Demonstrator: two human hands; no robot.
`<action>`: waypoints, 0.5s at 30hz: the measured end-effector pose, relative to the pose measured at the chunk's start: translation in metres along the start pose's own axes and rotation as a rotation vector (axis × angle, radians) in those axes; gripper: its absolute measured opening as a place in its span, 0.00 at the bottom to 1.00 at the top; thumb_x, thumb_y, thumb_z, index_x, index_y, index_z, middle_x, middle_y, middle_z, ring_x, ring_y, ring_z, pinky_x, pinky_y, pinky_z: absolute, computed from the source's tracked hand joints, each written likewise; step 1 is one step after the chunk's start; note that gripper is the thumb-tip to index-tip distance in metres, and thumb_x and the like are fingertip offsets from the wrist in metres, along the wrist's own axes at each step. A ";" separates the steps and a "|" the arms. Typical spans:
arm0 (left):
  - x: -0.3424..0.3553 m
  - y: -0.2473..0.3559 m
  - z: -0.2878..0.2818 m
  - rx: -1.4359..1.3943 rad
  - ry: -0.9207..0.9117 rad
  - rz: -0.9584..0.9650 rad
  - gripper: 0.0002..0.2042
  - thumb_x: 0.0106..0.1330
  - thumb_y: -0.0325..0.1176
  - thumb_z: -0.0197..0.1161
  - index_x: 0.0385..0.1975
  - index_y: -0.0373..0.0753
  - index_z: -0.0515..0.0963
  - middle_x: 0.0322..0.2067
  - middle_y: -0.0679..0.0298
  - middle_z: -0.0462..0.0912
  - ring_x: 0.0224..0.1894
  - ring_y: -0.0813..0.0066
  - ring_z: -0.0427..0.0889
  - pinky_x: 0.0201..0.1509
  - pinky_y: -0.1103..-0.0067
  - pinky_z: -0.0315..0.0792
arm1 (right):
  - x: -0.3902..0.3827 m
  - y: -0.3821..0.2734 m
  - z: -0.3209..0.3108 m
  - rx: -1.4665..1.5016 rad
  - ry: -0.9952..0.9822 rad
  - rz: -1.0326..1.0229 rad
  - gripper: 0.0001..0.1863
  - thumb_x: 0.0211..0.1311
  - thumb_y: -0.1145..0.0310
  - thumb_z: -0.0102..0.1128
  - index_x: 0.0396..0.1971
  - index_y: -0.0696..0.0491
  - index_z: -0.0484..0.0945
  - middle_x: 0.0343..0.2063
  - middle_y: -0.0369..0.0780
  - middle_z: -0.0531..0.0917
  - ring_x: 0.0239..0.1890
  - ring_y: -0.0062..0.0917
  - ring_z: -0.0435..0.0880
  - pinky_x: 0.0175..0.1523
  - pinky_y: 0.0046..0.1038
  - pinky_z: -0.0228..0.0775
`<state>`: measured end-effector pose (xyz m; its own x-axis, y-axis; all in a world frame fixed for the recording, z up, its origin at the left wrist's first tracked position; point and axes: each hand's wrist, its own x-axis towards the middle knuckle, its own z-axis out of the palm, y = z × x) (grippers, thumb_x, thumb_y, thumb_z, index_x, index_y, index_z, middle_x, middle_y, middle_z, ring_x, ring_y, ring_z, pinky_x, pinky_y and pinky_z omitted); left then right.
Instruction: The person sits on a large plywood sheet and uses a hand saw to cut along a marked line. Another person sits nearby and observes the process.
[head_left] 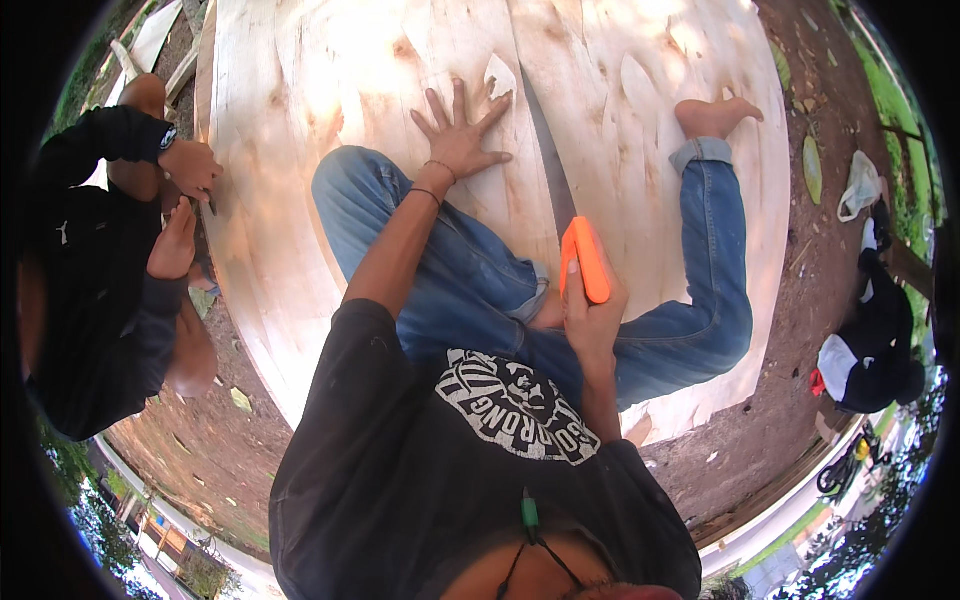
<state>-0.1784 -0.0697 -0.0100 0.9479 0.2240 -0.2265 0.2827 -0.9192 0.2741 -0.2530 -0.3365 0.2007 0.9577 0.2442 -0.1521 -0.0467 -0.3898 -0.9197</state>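
Observation:
My right hand (595, 312) is wrapped round the bright orange handle of a handsaw (586, 262). Its grey tapered blade points away from me, along a dark line in the pale plywood (640, 170). Whether the teeth are in the wood, I cannot tell. Left of the blade, my left hand (460, 145) lies flat on the plywood with its fingers spread. I sit on the sheet, one knee bent beside my left arm and my right leg folded out to the side, its bare foot on the wood.
At the left edge of the plywood crouches a person in dark clothes (100, 230), hands close together near a small dark object. Brown soil with leaves (811, 170) borders the sheet. On the right are a white bag (860, 186) and another person in dark clothes (885, 330).

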 end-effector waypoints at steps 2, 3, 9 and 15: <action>-0.001 0.001 -0.004 -0.006 -0.061 -0.020 0.52 0.46 0.81 0.63 0.76 0.84 0.50 0.80 0.46 0.24 0.73 0.19 0.12 0.60 0.21 0.17 | -0.003 -0.006 -0.001 -0.011 0.006 -0.029 0.23 0.72 0.74 0.56 0.64 0.67 0.74 0.52 0.51 0.86 0.53 0.31 0.85 0.58 0.32 0.75; 0.006 0.004 -0.006 0.040 -0.012 -0.016 0.53 0.46 0.82 0.63 0.76 0.83 0.50 0.80 0.46 0.24 0.73 0.19 0.12 0.60 0.21 0.17 | -0.002 -0.011 -0.003 -0.010 -0.002 0.000 0.23 0.72 0.74 0.56 0.64 0.67 0.74 0.52 0.51 0.85 0.54 0.31 0.85 0.59 0.32 0.74; 0.003 0.002 -0.002 0.004 0.009 0.002 0.51 0.46 0.78 0.66 0.75 0.85 0.51 0.80 0.46 0.26 0.74 0.19 0.13 0.60 0.20 0.17 | -0.018 -0.004 -0.010 -0.048 0.026 -0.011 0.23 0.72 0.73 0.56 0.63 0.68 0.74 0.54 0.51 0.85 0.55 0.32 0.85 0.61 0.31 0.73; 0.004 -0.002 0.008 0.018 0.058 0.022 0.52 0.45 0.83 0.62 0.75 0.84 0.52 0.80 0.46 0.24 0.74 0.20 0.13 0.59 0.20 0.16 | -0.003 -0.010 -0.008 -0.050 -0.002 0.017 0.23 0.72 0.74 0.56 0.63 0.69 0.74 0.55 0.51 0.84 0.55 0.29 0.84 0.61 0.30 0.73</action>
<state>-0.1769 -0.0698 -0.0193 0.9609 0.2216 -0.1661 0.2595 -0.9297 0.2615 -0.2527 -0.3406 0.2129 0.9565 0.2387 -0.1680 -0.0486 -0.4374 -0.8979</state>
